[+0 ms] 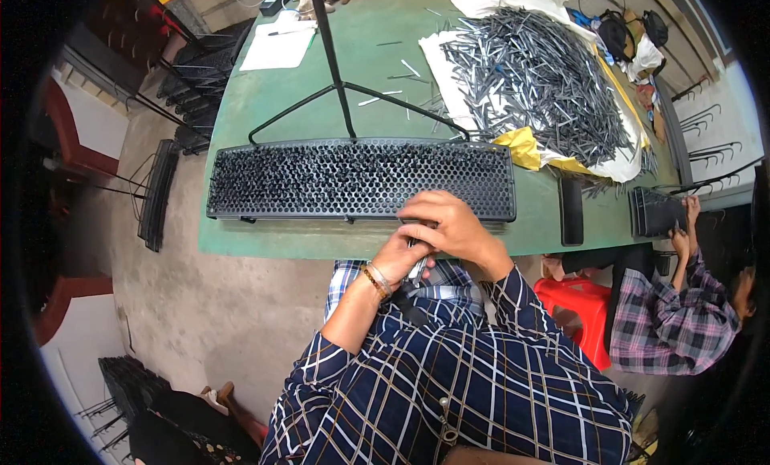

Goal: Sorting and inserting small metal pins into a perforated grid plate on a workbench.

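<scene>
A long black perforated rack (473, 184) lies on the green table before me, and a black rod frame (341, 86) rises from its far edge. Many of its holes on the left and in the middle have thin dark pieces standing in them; the right end shows mostly bare holes. My left hand (393, 260), closed at the rack's front edge, grips a small bundle of thin metal strips (417, 271). Just above it my right hand (459, 228) is bent over the bundle's top, fingers curled at the rack's edge. What its fingertips hold is hidden.
A big heap of dark metal strips (537, 88) lies on white and yellow sacking at the back right. A black flat bar (571, 212) lies right of the rack. Papers (278, 45) are at the far left. Another person (670, 312) works at the right beside a red stool (573, 304).
</scene>
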A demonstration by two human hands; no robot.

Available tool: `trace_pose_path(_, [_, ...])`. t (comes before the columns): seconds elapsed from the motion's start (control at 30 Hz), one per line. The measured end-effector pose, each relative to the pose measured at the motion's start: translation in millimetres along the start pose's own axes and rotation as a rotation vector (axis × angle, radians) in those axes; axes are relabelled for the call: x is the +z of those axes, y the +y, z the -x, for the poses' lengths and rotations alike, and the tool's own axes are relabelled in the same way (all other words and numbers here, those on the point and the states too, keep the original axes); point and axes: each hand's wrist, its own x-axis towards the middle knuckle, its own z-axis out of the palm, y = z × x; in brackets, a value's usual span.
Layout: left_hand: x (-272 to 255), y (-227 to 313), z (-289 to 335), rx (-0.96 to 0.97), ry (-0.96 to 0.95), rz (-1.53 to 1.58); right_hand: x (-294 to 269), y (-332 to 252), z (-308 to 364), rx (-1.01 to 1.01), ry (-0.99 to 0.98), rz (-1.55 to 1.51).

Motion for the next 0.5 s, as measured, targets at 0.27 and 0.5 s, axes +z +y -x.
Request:
trace_pose_path(0.27, [5.8,0.5,-1.3,-0.024,0.049,0.087,-11.9,14.9,-3.3,0.442,0.346,-0.250])
trace_pose_path(0.5, [6.8,1.2,-0.1,-0.013,0.006,0.341,-1.2,60.6,-10.2,0.407,0.565,-0.246])
